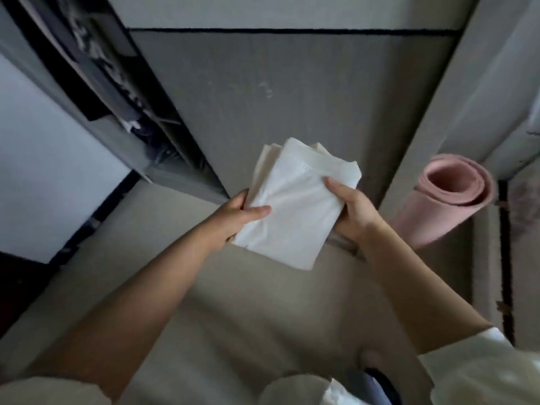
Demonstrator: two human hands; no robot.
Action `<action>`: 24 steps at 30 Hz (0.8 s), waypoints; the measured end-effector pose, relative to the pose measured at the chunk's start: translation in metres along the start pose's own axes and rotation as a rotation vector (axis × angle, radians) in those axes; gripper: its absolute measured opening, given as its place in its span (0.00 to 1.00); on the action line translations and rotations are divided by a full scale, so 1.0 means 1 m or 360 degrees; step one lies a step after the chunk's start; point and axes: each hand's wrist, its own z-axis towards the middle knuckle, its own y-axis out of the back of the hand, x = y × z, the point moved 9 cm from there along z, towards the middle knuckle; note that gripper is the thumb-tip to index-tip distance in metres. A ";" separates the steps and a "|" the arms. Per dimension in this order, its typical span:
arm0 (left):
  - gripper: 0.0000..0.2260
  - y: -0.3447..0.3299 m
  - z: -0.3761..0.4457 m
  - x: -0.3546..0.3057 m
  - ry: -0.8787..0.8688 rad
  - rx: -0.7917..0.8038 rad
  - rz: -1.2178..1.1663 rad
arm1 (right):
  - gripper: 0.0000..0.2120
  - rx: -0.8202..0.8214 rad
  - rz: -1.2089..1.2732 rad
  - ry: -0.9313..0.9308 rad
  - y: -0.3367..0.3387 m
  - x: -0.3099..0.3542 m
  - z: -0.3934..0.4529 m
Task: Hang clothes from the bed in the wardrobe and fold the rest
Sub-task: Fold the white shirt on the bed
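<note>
From my remote seat I saw both hands out in front of the person, holding a folded white garment (295, 206) in the air above the grey floor (263, 302). The left hand (233, 220) gripped its left edge, thumb lying across the top face and the fingers hidden underneath. The right hand (355, 211) held the right edge the same way, thumb on top and fingers tucked below the cloth. The garment was folded into a thick rectangle, several layers showing at its far end, and it tilted slightly with its far end toward the upper right.

To the left stood the wardrobe (96, 83), its opening dark, with what looked like dark patterned cloth hanging inside; I could not make out hangers or a rail. Its lower edge came close to the left hand. A wide grey panel (292, 83) filled the space straight ahead, crossed by a thin dark line near the top. To the right, a rolled pink mat (447, 197) stood just beside the right hand, not touching it, against a pale upright surface (438, 97). Pale short sleeves (482, 366) showed at the bottom corners.
</note>
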 end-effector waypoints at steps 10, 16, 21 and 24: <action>0.08 0.252 -0.015 -0.013 -0.0191 -0.0597 -0.0447 | 0.15 0.0289 -0.0396 -0.0110 -0.226 -0.044 0.180; 0.13 0.384 0.033 -0.060 -0.0247 -0.0770 -0.0447 | 0.14 0.0470 -0.0506 -0.0135 -0.333 -0.035 0.297; 0.06 0.481 0.067 -0.106 -0.0278 -0.0843 -0.0451 | 0.08 0.0486 -0.0534 -0.0095 -0.418 -0.015 0.385; 0.14 0.541 0.085 -0.115 -0.0212 -0.0922 -0.0439 | 0.06 0.0489 -0.0634 -0.0107 -0.462 -0.016 0.432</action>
